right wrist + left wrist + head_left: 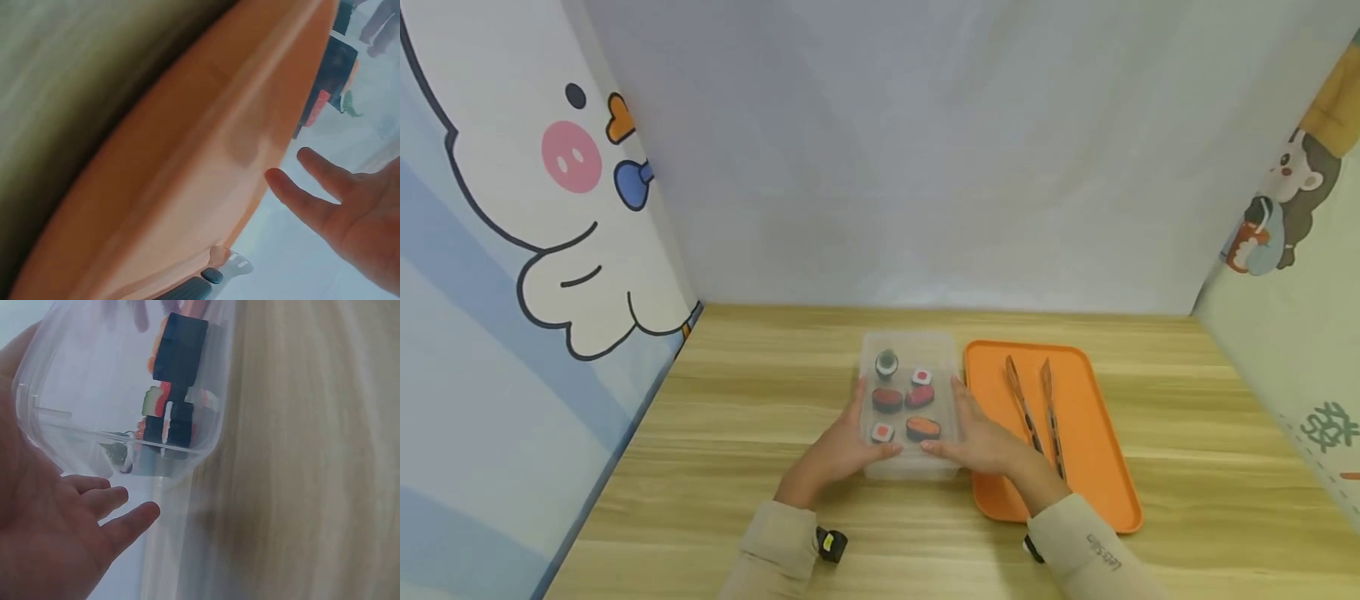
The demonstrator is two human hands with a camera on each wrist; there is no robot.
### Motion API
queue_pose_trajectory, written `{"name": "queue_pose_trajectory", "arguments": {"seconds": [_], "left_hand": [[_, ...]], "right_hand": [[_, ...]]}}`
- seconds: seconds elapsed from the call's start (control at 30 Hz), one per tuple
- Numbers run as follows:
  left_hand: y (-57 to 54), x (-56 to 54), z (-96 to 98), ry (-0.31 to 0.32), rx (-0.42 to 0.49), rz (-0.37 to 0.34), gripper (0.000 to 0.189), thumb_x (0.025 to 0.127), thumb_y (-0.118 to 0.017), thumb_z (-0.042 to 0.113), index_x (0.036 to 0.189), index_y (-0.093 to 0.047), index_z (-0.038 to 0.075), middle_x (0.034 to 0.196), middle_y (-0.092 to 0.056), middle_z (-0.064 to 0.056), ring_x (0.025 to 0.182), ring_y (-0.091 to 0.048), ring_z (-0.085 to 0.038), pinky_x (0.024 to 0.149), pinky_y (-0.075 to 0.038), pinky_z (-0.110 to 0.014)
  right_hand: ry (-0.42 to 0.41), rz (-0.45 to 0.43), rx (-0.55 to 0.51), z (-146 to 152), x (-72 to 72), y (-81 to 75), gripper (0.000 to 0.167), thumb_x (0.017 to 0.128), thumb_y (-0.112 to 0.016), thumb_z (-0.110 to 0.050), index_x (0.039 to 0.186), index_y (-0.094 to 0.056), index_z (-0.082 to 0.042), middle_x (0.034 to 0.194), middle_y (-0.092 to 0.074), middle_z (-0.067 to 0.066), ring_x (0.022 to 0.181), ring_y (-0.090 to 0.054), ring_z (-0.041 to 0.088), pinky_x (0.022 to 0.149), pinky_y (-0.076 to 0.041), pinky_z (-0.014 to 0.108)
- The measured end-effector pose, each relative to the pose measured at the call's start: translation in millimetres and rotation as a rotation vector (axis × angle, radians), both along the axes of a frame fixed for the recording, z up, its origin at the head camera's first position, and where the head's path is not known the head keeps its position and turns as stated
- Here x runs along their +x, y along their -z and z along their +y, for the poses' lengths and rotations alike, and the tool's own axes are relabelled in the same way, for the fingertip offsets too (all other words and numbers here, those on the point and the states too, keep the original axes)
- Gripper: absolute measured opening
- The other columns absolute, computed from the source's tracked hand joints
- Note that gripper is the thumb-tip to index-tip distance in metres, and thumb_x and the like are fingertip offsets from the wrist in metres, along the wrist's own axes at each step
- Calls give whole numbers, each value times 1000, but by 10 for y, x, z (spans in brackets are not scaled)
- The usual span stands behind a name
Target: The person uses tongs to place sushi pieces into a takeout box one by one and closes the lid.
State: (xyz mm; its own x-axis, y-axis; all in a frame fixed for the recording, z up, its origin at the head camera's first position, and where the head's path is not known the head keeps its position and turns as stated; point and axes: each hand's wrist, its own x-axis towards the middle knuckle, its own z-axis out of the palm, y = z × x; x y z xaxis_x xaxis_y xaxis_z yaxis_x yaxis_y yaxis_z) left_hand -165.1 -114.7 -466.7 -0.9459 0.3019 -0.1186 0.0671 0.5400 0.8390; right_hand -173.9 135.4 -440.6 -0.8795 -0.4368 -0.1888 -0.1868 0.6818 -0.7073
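A translucent plastic box [910, 464] sits at the middle of the table, several sushi pieces showing through its top. Among these are a red-topped piece [887, 400], an orange-topped piece [922, 429] and a small white roll [883, 432]. My left hand [842, 442] holds the box's left side, its thumb lying over the top near the front edge. Opposite it, my right hand [988, 437] holds the right side with its thumb likewise on top. The left wrist view shows dark sushi sides [181, 350] through the clear wall. Some right fingers [297, 197] are spread beside the box.
An orange tray [1101, 450] stands close to the box's right side, under my right forearm. On it lie metal tongs [1051, 400] with dark grips, their near end hidden by the forearm. A pale wall [925, 167] rises behind the wooden table [760, 375].
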Motion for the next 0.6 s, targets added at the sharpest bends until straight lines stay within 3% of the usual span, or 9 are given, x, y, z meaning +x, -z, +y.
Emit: {"name": "queue_pose_trajectory", "arguments": {"seconds": [0.13,0.33,0.6], "left_hand": [[-18,-45,-18,32,29,37,106,88,-72,36,156,5,9,159,-6,-21,142,-16,-41,112,-17,-55],[-42,-196,-33,34,-37,141,93,94,-64,31,154,-1,-3,159,-5,-24,144,-10,-37,114,-13,-49],[-82,-379,9,1,-101,122,91,95,-61,40,155,-4,1,159,-3,-25,143,-11,-41,112,-17,-56]], "right_hand": [[-15,11,24,15,-21,-33,111,90,-63,-55,153,10,0,157,4,27,141,-13,47,108,-23,61],[58,26,72,-16,-145,-117,103,94,-56,-56,154,8,-2,158,7,26,136,-25,50,104,-29,62],[113,44,92,-60,-342,-78,93,98,-51,-51,155,5,-4,157,8,27,132,-28,54,102,-31,65]]}}
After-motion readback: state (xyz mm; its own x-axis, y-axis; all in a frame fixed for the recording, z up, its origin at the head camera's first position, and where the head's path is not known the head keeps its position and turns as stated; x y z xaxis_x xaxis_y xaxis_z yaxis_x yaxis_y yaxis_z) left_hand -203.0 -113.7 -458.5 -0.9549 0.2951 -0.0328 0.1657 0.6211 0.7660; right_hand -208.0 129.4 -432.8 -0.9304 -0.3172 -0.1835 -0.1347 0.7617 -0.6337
